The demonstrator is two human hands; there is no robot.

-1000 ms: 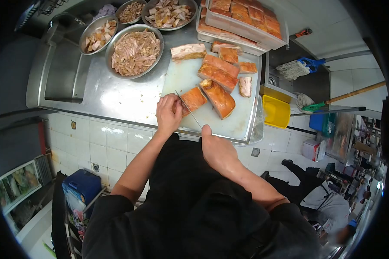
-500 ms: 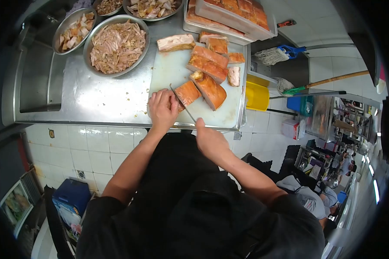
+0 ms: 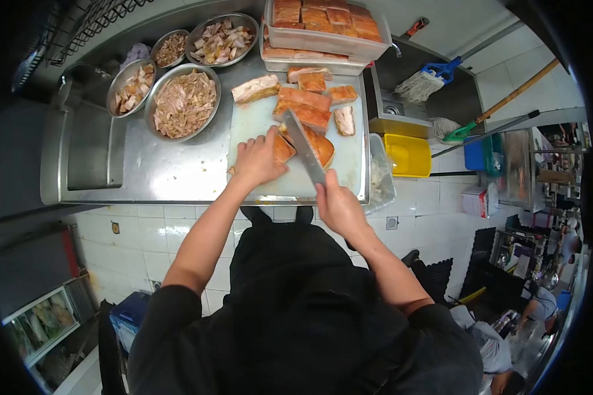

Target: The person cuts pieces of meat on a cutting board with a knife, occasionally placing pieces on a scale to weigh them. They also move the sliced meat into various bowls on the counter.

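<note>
My right hand (image 3: 341, 205) is closed round the handle of a cleaver (image 3: 304, 149). Its broad blade is raised and tilted over the roast pork, pointing up and left. My left hand (image 3: 257, 161) grips a piece of roast pork (image 3: 284, 151) on the white cutting board (image 3: 344, 172), covering much of it. Beside it, partly behind the blade, lies another crisp-skinned chunk (image 3: 323, 150). Further back on the board are a larger pork slab (image 3: 304, 105), a pale-sided strip (image 3: 255, 89) and several smaller pieces.
Metal bowls of cut meat, the nearest a bowl of sliced meat (image 3: 184, 104), stand at the back left. Stacked plastic tubs (image 3: 326, 43) of roast pork sit behind the board. A sink (image 3: 95, 155) is at left; a yellow bucket (image 3: 407, 155) and mops are at right.
The cleaver has lifted from the pork and turned, its flat side now showing, with my right hand shifted slightly right. My left hand has moved onto the cut piece. The camera view has shifted.
</note>
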